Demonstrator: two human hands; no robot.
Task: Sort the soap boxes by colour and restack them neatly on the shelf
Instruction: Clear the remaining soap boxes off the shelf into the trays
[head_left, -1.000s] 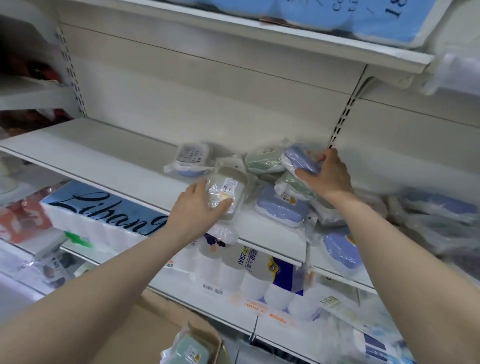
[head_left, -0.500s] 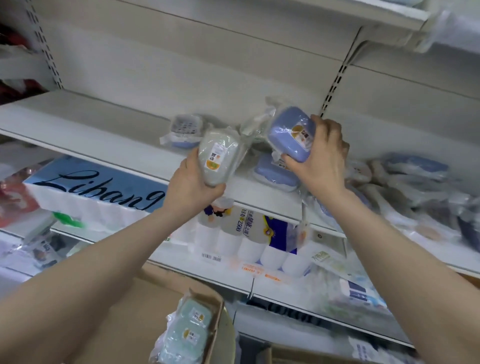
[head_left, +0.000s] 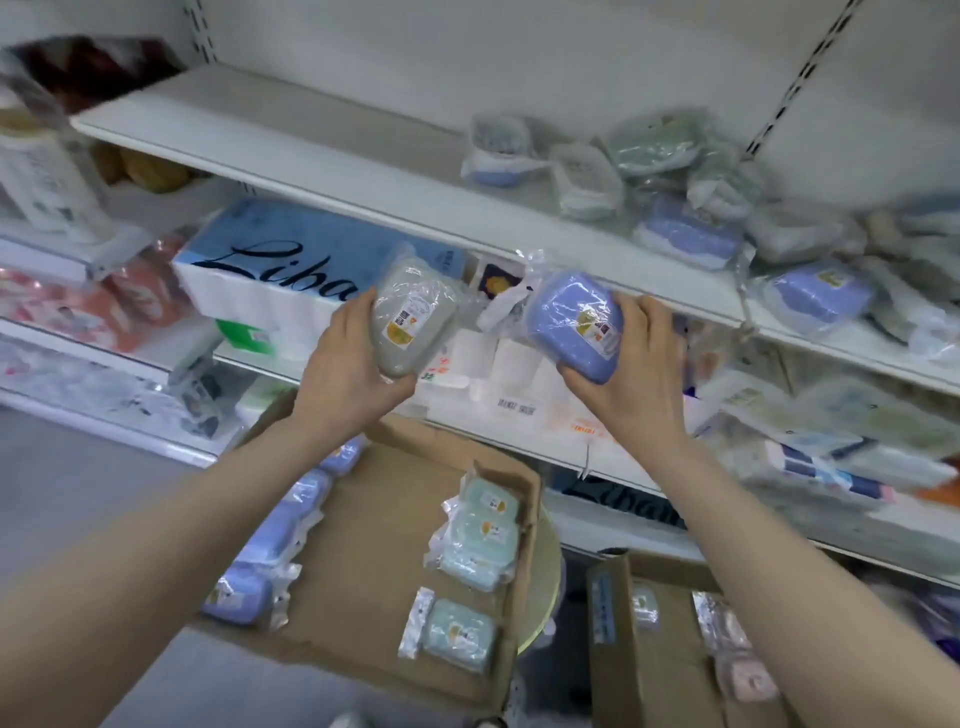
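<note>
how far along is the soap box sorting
Partly done. In the cardboard tray below, blue boxes line the left side and green boxes the right. In hand: the left hand grips a grey box, the right hand a blue box. Left: the mixed pile on the shelf is jumbled, and nothing is restacked there neatly yet.

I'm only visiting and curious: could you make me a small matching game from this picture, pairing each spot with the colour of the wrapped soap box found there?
Spots:
1. left hand
2. right hand
3. right side of the flat brown cardboard tray

Colours:
A. lavender-blue plastic-wrapped soap box
B. pale green plastic-wrapped soap boxes
C. grey plastic-wrapped soap box

Pairs: 1-C, 2-A, 3-B.
</note>
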